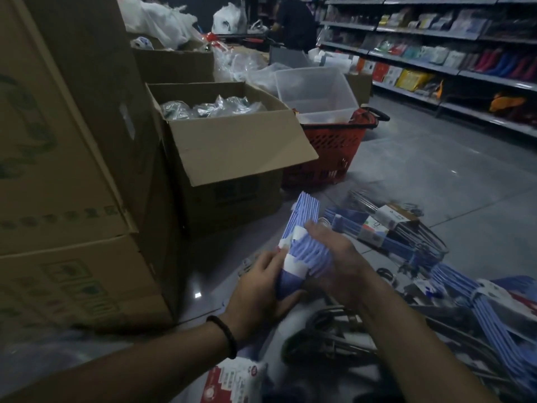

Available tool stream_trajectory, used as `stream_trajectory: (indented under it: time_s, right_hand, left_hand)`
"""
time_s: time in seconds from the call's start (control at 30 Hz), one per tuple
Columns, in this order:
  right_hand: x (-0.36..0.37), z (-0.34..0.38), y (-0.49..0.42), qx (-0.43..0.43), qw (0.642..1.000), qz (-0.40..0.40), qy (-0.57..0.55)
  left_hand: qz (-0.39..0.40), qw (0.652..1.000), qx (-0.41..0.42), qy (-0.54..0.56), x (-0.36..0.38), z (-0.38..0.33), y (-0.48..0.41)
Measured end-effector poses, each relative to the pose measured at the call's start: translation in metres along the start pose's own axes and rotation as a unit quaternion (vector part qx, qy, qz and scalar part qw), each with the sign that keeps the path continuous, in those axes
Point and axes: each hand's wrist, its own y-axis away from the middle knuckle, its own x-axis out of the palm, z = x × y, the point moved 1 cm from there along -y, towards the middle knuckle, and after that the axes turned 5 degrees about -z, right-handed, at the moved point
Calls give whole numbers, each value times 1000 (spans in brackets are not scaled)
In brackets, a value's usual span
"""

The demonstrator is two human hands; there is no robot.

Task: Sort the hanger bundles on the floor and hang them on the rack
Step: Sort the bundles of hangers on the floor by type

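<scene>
A bundle of light-blue hangers [303, 219] with a white paper band is held upright over the floor between both hands. My left hand [261, 289] grips its lower end, fingers curled round the band. My right hand [334, 254] grips the bundle's right side near the middle. More bundles lie on the floor to the right: a blue one with a label [374, 228], a dark metal one [421, 237] and another blue one [476, 301]. No rack is in view.
Stacked cardboard boxes [72, 199] stand on the left, an open box [232, 146] with plastic bags behind the hands. A red basket [328, 152] holds a clear tub [313, 91]. Store shelves [450, 68] line the right. A seated person [293, 21] is far back.
</scene>
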Motion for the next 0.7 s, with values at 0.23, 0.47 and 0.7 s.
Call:
stream_trajectory:
  time_s: [0.23,0.47,0.7]
  right_hand:
    - [-58,-23,24,34,998,54,1]
    - [-54,-98,37,136,985,70,-76]
    - [-49,-150,39,277,955,60,92]
  left_hand:
    - [66,981,-181,24,-16,39,-13]
    - [32,828,-520,207,-1,72,-9]
    - [266,852,-445,-72,3,91,28]
